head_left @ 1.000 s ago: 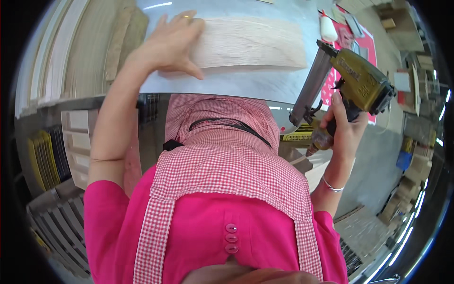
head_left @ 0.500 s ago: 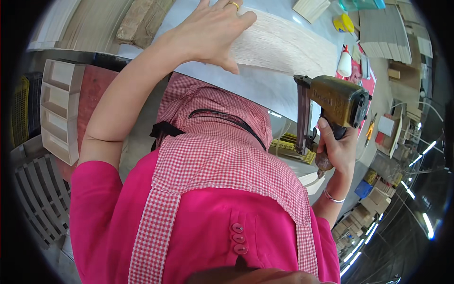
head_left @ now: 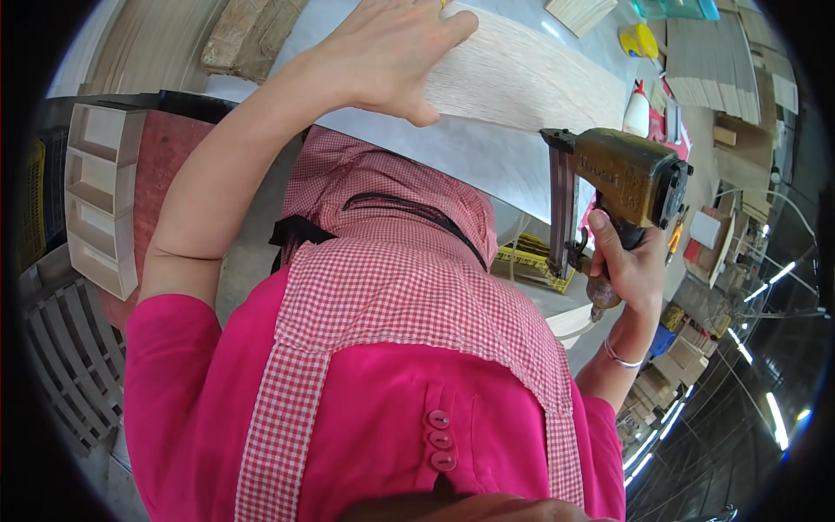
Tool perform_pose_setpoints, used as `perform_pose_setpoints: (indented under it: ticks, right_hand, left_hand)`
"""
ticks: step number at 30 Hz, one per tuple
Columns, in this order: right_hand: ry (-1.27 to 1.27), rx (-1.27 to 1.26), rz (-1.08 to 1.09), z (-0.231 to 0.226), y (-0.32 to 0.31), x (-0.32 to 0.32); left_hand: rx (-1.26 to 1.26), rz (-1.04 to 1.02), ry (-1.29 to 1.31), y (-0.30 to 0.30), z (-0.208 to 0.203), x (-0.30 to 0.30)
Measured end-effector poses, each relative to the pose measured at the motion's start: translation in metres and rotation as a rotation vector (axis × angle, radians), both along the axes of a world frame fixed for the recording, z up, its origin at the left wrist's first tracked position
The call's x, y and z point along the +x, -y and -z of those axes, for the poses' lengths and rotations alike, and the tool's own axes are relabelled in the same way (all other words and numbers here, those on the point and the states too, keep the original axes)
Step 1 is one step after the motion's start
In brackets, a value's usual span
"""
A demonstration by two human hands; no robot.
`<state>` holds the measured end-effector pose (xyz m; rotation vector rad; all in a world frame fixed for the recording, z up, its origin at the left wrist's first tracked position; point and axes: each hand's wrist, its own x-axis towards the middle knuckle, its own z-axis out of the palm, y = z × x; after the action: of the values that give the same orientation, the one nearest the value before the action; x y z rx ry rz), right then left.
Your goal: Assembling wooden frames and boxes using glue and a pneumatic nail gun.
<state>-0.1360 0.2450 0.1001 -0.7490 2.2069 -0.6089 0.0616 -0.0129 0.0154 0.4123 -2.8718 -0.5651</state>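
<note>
My left hand (head_left: 391,65) spans the left end of a long pale wooden board (head_left: 531,74) on the grey-white tabletop (head_left: 470,148). Its thumb lies at the board's near edge, with the other fingers reaching across; some fingertips are cut off by the top of the view. My right hand (head_left: 633,265) is wrapped around the grip of a worn, brassy air nail gun (head_left: 622,170), its magazine hanging down toward me. The gun's nose is close to the board's near edge towards the right; I cannot tell whether it touches.
Right of the board stand a glue bottle (head_left: 637,111) with a red cap and a yellow tub (head_left: 637,40). Stacked thin panels (head_left: 709,65) lie beyond. A wrapped brown block (head_left: 252,39) sits at far left, above a compartmented wooden tray (head_left: 103,200). A yellow crate (head_left: 531,265) is below the table.
The view has shifted slightly. The nail gun and my right hand appear a little higher and farther right, the nose still by the board's edge. My left hand keeps its place on the board.
</note>
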Motion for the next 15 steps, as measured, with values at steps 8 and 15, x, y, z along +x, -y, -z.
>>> perform_pose_setpoints:
  ticks: [8, 15]
  right_hand:
    - [-0.123, 0.034, -0.158, -0.001, 0.012, 0.010]
    - [0.023, -0.258, -0.172, 0.010, 0.019, 0.036]
  left_hand:
    - [-0.153, 0.067, -0.333, 0.013, 0.038, 0.023]
    - [0.046, 0.087, -0.042, 0.017, 0.023, 0.021]
